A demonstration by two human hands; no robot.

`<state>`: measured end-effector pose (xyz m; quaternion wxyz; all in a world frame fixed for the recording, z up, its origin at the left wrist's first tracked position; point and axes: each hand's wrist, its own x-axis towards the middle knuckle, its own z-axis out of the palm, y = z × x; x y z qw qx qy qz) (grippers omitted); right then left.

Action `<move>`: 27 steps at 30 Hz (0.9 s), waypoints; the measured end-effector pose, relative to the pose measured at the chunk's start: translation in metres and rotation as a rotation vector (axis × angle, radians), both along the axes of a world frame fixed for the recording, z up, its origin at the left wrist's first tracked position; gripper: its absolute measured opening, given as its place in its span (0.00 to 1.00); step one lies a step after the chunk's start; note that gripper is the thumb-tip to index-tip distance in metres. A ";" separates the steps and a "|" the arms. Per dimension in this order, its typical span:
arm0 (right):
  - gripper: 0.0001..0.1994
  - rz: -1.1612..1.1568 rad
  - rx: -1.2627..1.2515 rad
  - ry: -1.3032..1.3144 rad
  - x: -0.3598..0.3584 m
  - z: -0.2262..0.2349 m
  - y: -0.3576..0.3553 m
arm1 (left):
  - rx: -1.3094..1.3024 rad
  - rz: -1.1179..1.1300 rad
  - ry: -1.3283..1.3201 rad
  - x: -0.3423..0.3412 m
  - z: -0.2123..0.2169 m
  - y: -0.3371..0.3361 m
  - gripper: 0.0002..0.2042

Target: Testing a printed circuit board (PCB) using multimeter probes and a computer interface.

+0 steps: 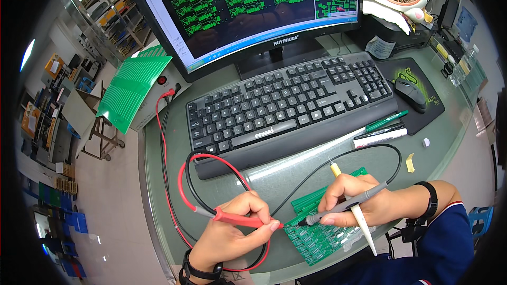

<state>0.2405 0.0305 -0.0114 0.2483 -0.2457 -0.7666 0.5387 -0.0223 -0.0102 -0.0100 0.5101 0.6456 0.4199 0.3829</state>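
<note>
My left hand is closed round a red test probe, its tip pointing right at the edge of a green printed circuit board. In my right hand is a grey-and-black test probe, its dark tip just over the same board, close to the red tip. Whether either tip touches the board is too small to tell. The right hand also grips a slim cream tool; its yellow end, with a thin metal point, sticks up beyond the fingers. More green board strips lie under the right hand, partly hidden.
A black keyboard sits behind the hands, below a monitor with a green circuit layout. Red and black leads loop at the left. Markers, a mouse and yellow tape lie right. Green panels stand left.
</note>
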 end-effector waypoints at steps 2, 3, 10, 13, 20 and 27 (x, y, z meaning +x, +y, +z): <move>0.14 0.003 -0.001 0.002 0.000 -0.001 0.000 | 0.002 0.000 0.003 0.000 0.000 0.000 0.09; 0.14 0.003 -0.001 0.002 0.000 0.000 0.000 | 0.006 0.004 -0.001 0.000 0.000 -0.001 0.09; 0.14 0.007 -0.004 0.020 -0.002 0.000 0.001 | -0.010 0.001 0.011 0.001 0.000 -0.001 0.09; 0.13 0.002 0.011 0.016 0.000 0.002 0.002 | 0.011 -0.007 0.009 0.003 0.002 0.002 0.09; 0.12 -0.102 -0.248 0.123 0.014 0.018 0.013 | 0.000 -0.024 -0.029 -0.002 0.000 -0.003 0.12; 0.12 -0.710 0.618 -0.572 0.050 0.038 0.065 | -0.042 0.037 -0.027 0.001 0.008 -0.005 0.09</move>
